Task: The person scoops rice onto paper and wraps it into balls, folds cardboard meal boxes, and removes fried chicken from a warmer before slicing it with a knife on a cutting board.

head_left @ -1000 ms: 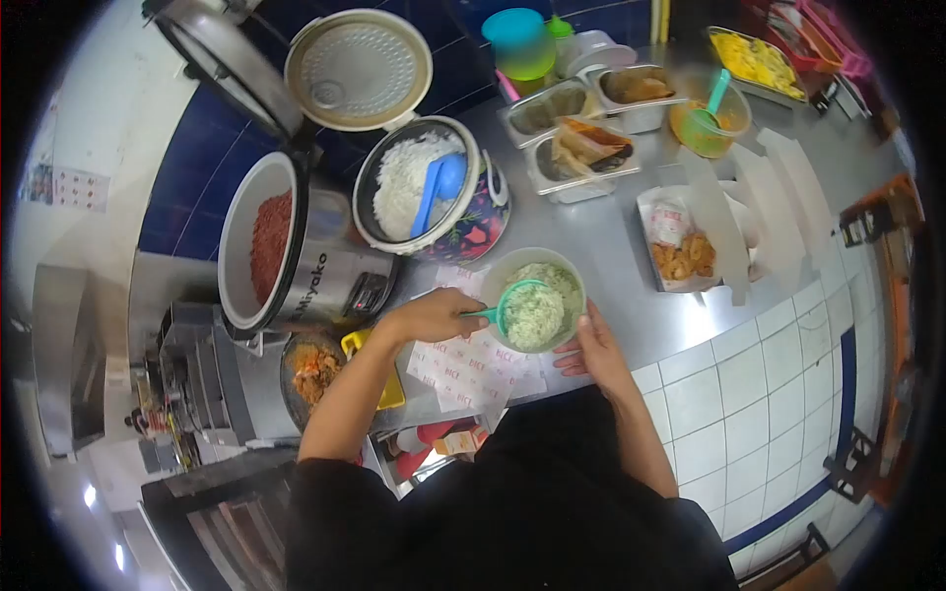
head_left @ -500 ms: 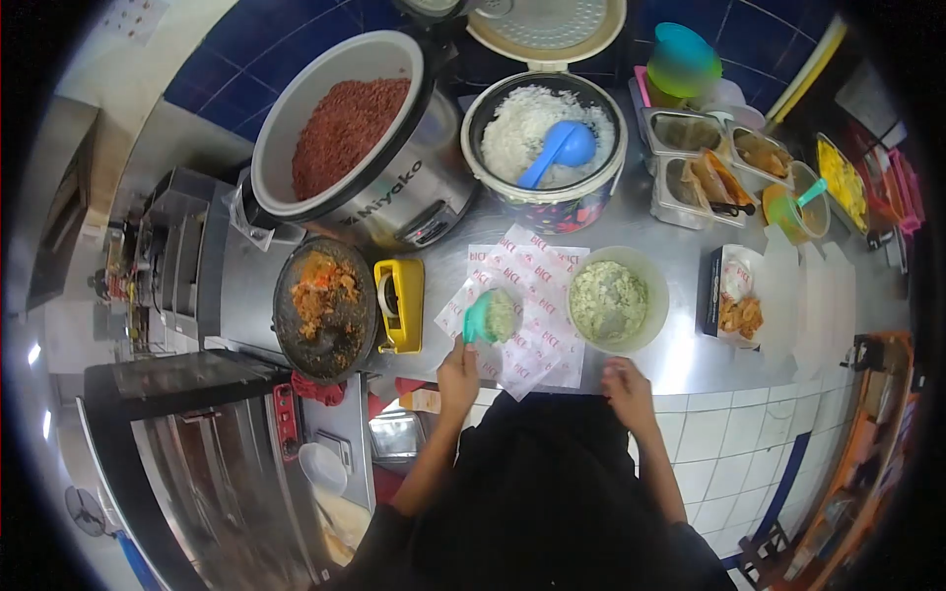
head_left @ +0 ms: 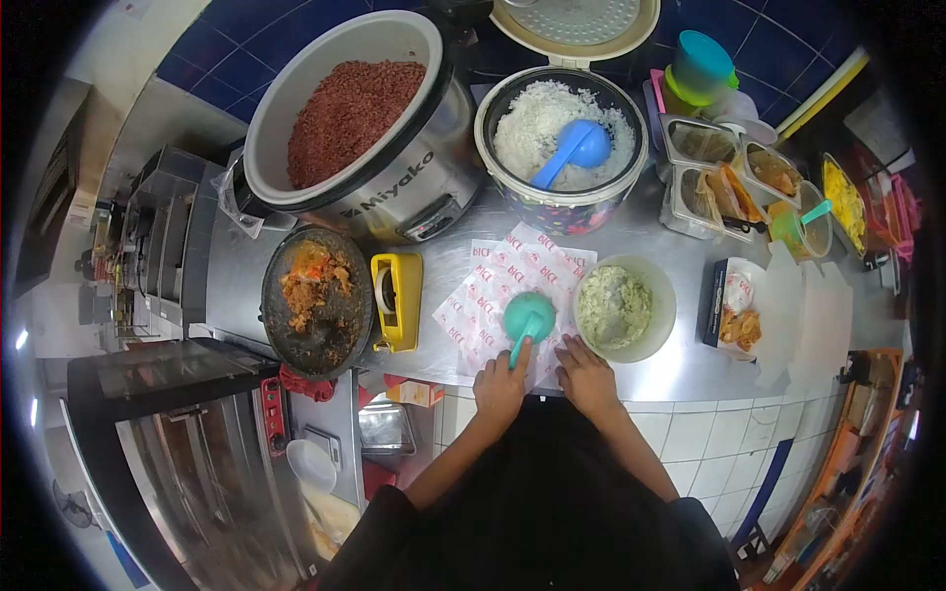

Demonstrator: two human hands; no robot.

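Note:
My left hand (head_left: 501,386) is closed on the handle of a green rice scoop (head_left: 528,316), its index finger stretched along the handle. The scoop sits dome-side up on the printed wrapping paper (head_left: 483,317), so whatever is beneath it is hidden. My right hand (head_left: 588,379) lies at the paper's lower right edge with its fingers extended, beside the scoop and just below a pale bowl (head_left: 662,313). That bowl holds greenish-white rice (head_left: 613,307).
Behind stand a Miyako rice cooker (head_left: 392,197) of red rice and a second cooker (head_left: 557,212) with white rice and a blue scoop (head_left: 583,145). On the left are a stone mortar (head_left: 330,350) and yellow tape dispenser (head_left: 401,305); rightward, an open food box (head_left: 739,310) and topping containers (head_left: 700,202).
My left hand has moved right and turned the rice-filled scoop over onto the paper. My right hand has come left from below the bowl to the paper's edge. The view has shifted slightly.

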